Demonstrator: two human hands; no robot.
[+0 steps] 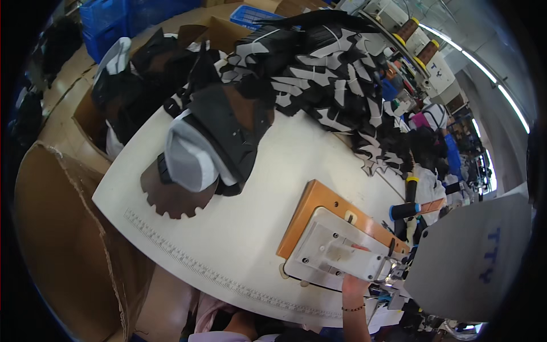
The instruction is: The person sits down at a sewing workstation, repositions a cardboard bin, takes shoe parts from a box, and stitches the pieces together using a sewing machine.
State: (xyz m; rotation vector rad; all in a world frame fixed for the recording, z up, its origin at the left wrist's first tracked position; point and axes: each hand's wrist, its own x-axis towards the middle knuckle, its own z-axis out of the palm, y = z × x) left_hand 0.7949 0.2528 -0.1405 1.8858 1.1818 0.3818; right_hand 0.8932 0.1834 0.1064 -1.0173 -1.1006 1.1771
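My right hand [354, 285], with a beaded bracelet at the wrist, reaches up from the lower edge to the sewing machine's flat metal arm [364, 263]. Its fingers run under that arm and are mostly hidden, with a bit of skin showing past the far side. Beneath lies a pale metal plate [310, 242] beside an orange-brown board [307, 199]. My left hand is out of sight. On the white table [245, 245], left of the machine, sits a stack of black and brown sewn pieces [239, 119] with a grey-white lining [191, 157].
A brown piece with a notched edge [176, 196] lies under the stack. Many black and grey cut pieces [325, 74] are heaped at the back. Cardboard boxes [62, 228] stand at the left. A black thread cone [404, 211] lies near the grey machine head [467, 256].
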